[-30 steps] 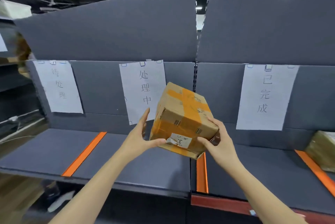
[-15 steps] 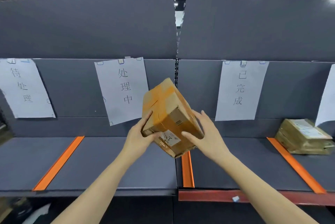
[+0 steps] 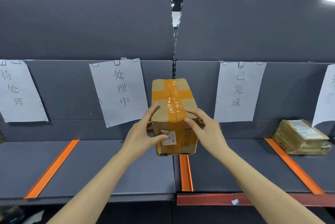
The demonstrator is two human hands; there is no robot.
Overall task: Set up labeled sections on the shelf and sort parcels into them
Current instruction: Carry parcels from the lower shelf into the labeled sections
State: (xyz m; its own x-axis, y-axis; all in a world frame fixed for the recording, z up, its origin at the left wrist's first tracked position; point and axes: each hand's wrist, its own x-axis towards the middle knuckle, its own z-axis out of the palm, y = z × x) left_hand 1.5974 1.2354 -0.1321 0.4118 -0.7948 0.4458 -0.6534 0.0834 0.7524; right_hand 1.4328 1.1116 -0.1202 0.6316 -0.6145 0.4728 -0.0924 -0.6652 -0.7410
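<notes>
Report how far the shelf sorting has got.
Done: white paper labels hang above the grey shelf, orange divider strips mark its sections, and one flat brown parcel lies at the far right.
In hand: the left hand and right hand grip a cardboard box crossed with orange tape over the middle strip.
Left: setting it in one labelled section. Whether more parcels wait is not visible.

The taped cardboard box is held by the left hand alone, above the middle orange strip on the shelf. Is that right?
Not quite: the head view shows both hands on the box, the left hand gripping its left side and the right hand its right side. It is above the middle orange strip on the shelf, as stated.
</notes>
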